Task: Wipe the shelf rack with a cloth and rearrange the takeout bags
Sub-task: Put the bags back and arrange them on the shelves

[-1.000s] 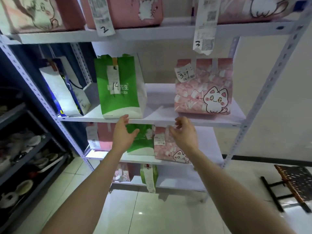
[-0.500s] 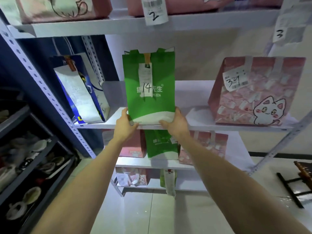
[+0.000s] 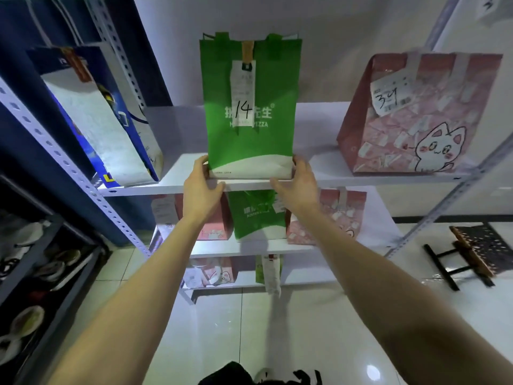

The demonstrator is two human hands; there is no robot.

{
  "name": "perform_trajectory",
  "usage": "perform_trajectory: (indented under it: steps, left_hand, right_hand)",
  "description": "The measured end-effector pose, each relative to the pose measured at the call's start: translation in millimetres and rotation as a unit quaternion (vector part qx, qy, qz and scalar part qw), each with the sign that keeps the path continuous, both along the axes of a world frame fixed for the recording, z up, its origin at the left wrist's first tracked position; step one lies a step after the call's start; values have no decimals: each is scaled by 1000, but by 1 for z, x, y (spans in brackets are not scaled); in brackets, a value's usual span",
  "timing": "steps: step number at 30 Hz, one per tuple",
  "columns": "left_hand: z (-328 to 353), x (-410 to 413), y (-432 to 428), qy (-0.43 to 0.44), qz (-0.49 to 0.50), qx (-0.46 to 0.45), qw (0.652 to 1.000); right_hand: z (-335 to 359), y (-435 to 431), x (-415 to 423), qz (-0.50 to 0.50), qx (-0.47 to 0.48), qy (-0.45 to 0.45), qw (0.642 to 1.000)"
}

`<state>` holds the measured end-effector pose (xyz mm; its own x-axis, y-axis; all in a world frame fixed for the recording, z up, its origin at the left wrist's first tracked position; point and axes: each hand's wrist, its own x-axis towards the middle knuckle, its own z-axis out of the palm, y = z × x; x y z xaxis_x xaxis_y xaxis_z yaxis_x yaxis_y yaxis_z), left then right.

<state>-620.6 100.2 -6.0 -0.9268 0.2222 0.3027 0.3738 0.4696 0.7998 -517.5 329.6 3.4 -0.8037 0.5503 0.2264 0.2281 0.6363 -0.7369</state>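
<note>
Head view: left hand (image 3: pixel 201 190) and right hand (image 3: pixel 299 184) clasp bottom corners of tall green fabric takeout bag (image 3: pixel 251 107) tagged 14. Bag upright between hands, at front edge of white shelf board (image 3: pixel 330 169). Blue-and-white paper bag (image 3: pixel 105 120) to its left, pink cat-print bag (image 3: pixel 416 115) to its right, both apart from it.

8 bags (image 3: pixel 105 120) (image 3: pixel 249 140) (image 3: pixel 416 120) (image 3: pixel 219 226) (image 3: pixel 258 218) (image 3: pixel 341 215) (image 3: pixel 213 273) (image 3: pixel 259 270), 2 hands (image 3: pixel 202 195) (image 3: pixel 299 187), 1 stool (image 3: pixel 477 245)

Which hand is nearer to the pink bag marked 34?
Right. The right hand holds the green bag's corner facing the pink bag; the left hand holds the opposite corner, farther away.
</note>
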Motion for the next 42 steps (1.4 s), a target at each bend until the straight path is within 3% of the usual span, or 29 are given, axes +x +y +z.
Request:
perform_trajectory:
  steps: [4,8,11,14,16,19,33,37,42]
  left_hand:
    - [-25,43,-11,59,56,-9,997]
    - [-60,64,-14,92,-5,-98,991]
    - [-92,63,-12,-17,-108,-218,970]
    - [-118,62,-11,-150,-212,-318,912]
    - [-127,63,-7,-190,-246,-361,879]
    - [-133,62,1,-198,-267,-391,858]
    - [-129,47,17,-226,-251,-365,868]
    - [-142,46,48,-221,-251,-341,878]
    - [-167,50,115,-230,-240,-279,901]
  right_hand:
    - [-40,-3,42,-27,58,62,996]
    - [-88,5,65,59,31,-142,988]
    - [-117,14,78,152,26,-317,936]
    - [-130,17,90,185,19,-379,907]
    - [-135,21,95,183,23,-382,906]
    - [-140,28,99,173,12,-369,913]
    - [-147,33,82,173,-5,-347,922]
    - [-166,51,86,96,-48,-307,946]
    - [-195,105,99,-78,-66,-240,965]
